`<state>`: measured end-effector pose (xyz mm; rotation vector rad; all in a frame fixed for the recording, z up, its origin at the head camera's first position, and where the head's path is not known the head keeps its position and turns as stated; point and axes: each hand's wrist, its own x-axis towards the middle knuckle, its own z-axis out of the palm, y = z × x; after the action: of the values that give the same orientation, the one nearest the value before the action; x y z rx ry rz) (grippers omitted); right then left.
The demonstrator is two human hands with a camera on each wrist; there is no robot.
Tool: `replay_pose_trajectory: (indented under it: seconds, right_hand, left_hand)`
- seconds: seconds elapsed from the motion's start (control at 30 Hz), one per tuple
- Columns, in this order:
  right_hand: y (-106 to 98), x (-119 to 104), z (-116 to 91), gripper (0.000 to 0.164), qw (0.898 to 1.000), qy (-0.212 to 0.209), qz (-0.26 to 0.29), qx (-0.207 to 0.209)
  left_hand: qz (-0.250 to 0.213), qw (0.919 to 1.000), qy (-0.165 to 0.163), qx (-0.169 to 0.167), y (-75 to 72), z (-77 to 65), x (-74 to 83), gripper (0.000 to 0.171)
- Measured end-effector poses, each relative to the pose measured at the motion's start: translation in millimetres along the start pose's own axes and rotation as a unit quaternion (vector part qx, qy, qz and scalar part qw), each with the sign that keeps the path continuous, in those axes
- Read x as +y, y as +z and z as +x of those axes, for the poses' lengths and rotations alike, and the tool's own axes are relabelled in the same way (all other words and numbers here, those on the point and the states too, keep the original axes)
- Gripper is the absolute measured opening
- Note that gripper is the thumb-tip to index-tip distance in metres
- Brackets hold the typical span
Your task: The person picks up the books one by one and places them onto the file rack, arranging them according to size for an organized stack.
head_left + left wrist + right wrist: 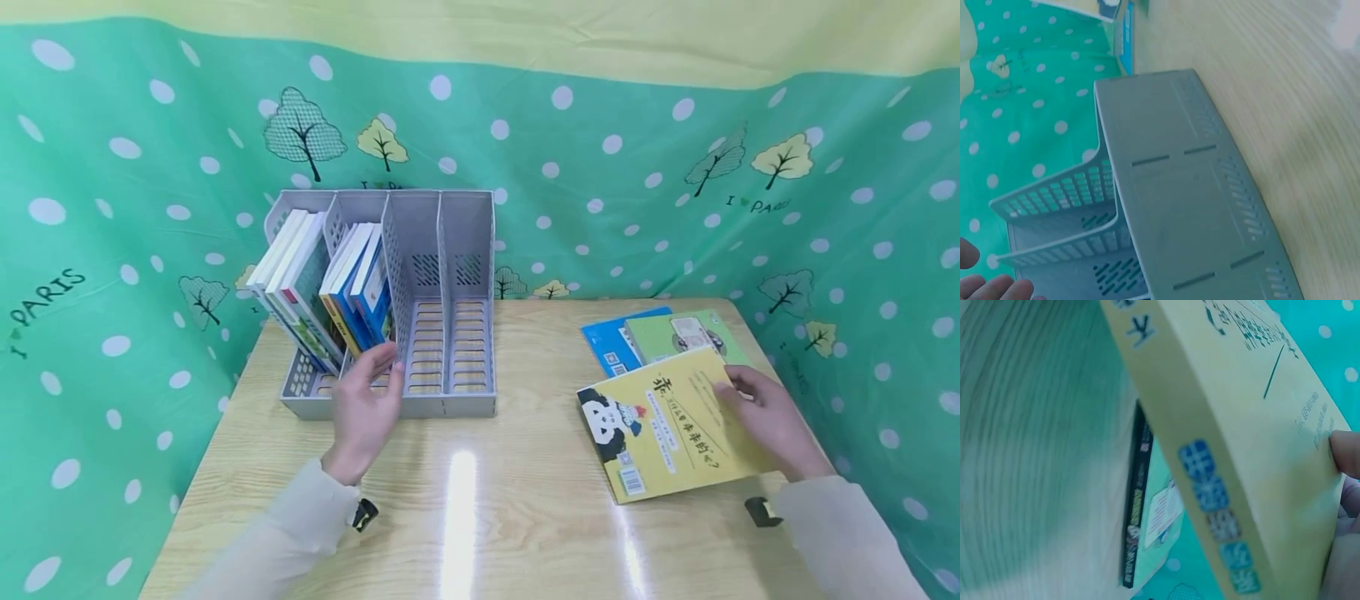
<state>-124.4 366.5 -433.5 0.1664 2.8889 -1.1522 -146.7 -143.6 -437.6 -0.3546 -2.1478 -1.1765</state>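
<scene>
My right hand (768, 421) pinches a yellow book (678, 446) by its right edge, above the table. The book's back cover, with a panda drawing and a barcode, faces up. In the right wrist view the thumb (1347, 453) presses the cover and the yellow spine (1194, 450) shows. My left hand (363, 421) is at the front of a grey four-slot file rack (468, 407), fingers loosely bent, holding nothing. Just beyond its fingertips, blue-spined books (363, 296) lean in the second slot. Thicker white-edged books (288, 267) fill the leftmost slot.
A green book (656, 329) and a blue book (603, 340) lie overlapping at the table's back right, partly under the yellow book in the head view. The rack's two right slots show bare slatted bottoms. A green dotted curtain (585, 183) hangs behind the wooden table (525, 500).
</scene>
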Motion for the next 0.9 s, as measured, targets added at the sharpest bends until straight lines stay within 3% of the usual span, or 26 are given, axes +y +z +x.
replay_pose_trajectory:
  seconds: [0.2,0.4,0.63,0.9]
  right_hand:
    - [4.6,-14.5,-3.4,0.043,0.998,-0.051,0.035,0.012]
    - [11.7,-32.7,-4.7,0.036,0.995,-0.090,0.034,0.020]
    - [16.1,-51.7,-10.2,0.035,0.992,-0.114,0.042,0.021]
    - [23.5,-75.4,-18.2,0.025,0.982,-0.173,0.081,0.005]
  left_hand:
    - [-0.014,0.9978,0.032,-0.056,10.1,-6.2,7.8,0.025]
    - [-0.017,0.9919,0.020,-0.125,17.5,-12.7,23.8,0.022]
    - [-0.052,0.9843,0.048,-0.162,27.3,-14.1,37.2,0.024]
    - [-0.075,0.9725,0.077,-0.206,40.1,-9.1,62.5,0.031]
